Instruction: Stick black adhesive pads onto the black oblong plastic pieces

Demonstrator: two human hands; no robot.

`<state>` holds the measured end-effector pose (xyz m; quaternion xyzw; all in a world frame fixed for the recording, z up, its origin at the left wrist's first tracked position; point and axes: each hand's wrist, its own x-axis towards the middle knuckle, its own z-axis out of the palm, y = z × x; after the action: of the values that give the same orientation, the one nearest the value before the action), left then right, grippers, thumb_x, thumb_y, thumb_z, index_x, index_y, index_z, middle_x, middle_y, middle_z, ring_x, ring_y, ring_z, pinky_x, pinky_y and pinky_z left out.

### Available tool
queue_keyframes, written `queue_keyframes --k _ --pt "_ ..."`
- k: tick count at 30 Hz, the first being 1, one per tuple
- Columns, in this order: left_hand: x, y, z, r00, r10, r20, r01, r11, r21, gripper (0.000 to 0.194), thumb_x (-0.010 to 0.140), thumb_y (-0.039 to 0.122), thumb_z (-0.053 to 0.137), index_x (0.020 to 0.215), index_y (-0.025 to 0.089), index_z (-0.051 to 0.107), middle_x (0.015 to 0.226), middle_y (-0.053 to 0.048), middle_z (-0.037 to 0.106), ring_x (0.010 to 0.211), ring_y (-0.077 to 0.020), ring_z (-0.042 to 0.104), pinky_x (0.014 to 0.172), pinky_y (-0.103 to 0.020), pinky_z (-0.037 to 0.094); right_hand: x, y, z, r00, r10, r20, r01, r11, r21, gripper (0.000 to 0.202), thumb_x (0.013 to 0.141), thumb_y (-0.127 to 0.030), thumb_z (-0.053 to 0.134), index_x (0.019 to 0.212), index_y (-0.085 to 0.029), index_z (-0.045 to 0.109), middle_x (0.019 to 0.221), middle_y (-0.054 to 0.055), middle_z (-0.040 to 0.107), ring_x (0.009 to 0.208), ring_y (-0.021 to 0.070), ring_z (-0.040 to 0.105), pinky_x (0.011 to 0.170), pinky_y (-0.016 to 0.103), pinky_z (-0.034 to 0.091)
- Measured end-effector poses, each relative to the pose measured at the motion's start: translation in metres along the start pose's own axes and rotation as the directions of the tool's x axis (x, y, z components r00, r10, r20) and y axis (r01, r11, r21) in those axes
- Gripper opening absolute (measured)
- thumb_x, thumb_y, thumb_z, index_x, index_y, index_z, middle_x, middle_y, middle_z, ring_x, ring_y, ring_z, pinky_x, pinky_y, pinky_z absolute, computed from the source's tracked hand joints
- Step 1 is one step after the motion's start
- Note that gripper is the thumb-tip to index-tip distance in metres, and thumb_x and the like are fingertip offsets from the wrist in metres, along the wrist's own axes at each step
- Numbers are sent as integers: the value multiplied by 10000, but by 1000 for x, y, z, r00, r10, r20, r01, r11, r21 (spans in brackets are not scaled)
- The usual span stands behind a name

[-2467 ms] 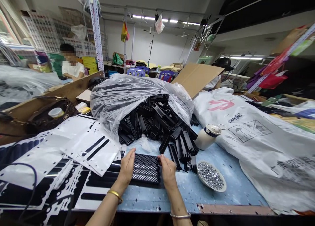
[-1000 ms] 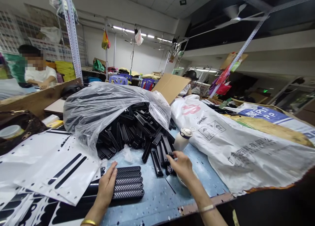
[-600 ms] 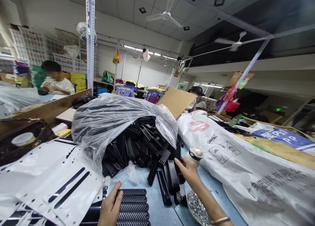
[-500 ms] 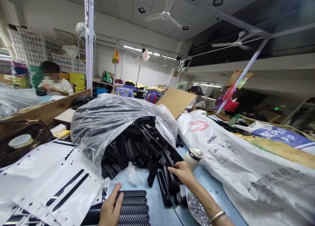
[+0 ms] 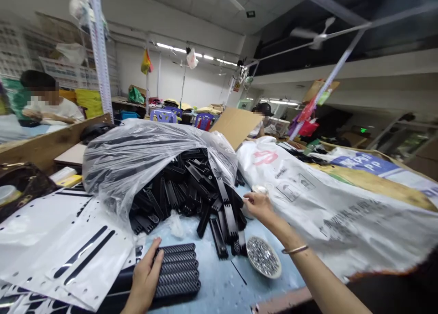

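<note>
A clear plastic bag [image 5: 116, 156] lies open, with black toothed plastic pieces [image 5: 185, 191] spilling onto the blue table. My left hand [image 5: 144, 274] rests at the left end of a row of black textured strips [image 5: 179, 270], thumb and fingers apart. At the right edge of the pile, my right hand [image 5: 258, 206] has its fingers bent together beside a black piece; what they hold, if anything, is hidden. A bowl of small shiny metal parts [image 5: 263, 256] sits below my right forearm.
White sheets with black strips [image 5: 68, 250] cover the left side. A large white sack [image 5: 328, 213] lies on the right, and a brown bag [image 5: 30, 186] at far left. A white bottle is partly hidden behind my right hand. Two people [image 5: 51, 99] are in the background.
My right hand has moved slightly up and away from the lower pieces, and its fingers have drawn together. The view has shifted, showing more of the bowl. My left hand stays by the strips.
</note>
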<state>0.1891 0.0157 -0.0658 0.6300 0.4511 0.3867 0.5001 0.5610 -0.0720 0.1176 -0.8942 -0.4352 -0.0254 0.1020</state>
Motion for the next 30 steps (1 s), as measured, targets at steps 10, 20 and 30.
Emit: queue_keyframes --k 10,20,30 --pt "-24 118 55 798 514 314 -582 794 179 400 828 347 546 1172 190 674 1050 -112 743 891 -263 710 880 -370 552 -125 80 34 977 116 178 -125 991 39 186 915 -327 647 963 -148 660 840 -5 676 762 149 654 769 356 543" --pt "-8 203 239 449 222 865 -772 584 251 217 674 112 687 890 116 708 952 -153 718 931 -297 662 845 -359 515 -139 82 51 995 79 67 -90 982 169 91 755 -195 666 806 -154 729 686 25 698 687 190 657 644 276 452" --pt "-11 191 259 388 140 911 -771 591 237 261 524 12 742 768 96 706 893 -170 715 936 -331 655 837 -358 505 -162 93 65 994 100 -45 -84 959 271 229 767 -232 583 912 -169 749 790 64 728 673 207 665 680 299 486"
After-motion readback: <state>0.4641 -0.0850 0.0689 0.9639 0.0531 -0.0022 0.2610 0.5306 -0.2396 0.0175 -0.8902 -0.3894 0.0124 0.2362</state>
